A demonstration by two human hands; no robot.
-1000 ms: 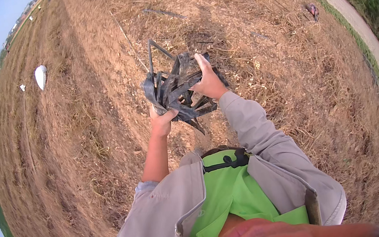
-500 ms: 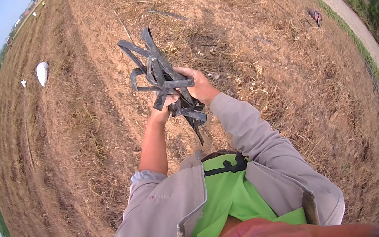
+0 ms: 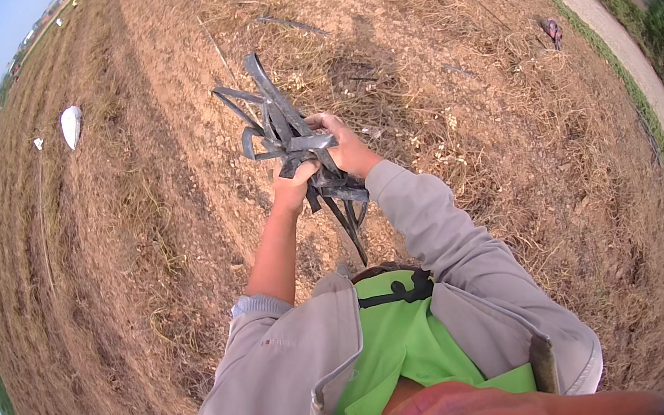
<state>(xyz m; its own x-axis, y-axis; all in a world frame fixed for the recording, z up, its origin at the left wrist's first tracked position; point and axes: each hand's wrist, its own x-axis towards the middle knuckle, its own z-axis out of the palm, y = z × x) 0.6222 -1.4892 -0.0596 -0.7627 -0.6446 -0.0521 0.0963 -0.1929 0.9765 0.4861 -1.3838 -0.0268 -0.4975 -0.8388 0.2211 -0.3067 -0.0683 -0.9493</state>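
A tangled bundle of flat black strips (image 3: 277, 121), looped and folded, is held up in front of me above the field. They look like flattened plastic drip tape. My left hand (image 3: 294, 186) grips the bundle low on its left side, the thumb lying across it. Around its right side, my right hand (image 3: 347, 146) is closed, with part of the fingers hidden behind the strips. Loops stick out at the top left, and loose ends hang down below both hands.
Dry soil with withered stalks (image 3: 462, 152) surrounds me. Another dark strip (image 3: 293, 24) lies on the ground ahead. A white sack (image 3: 72, 128) stands at the left, a dark reddish object (image 3: 552, 33) at the right. Beyond runs a pale path (image 3: 614, 15) edged with grass.
My left hand has shifted slightly up and right, its thumb now showing over the strips. The bundle's loops have moved a little, and its lower ends hang lower.
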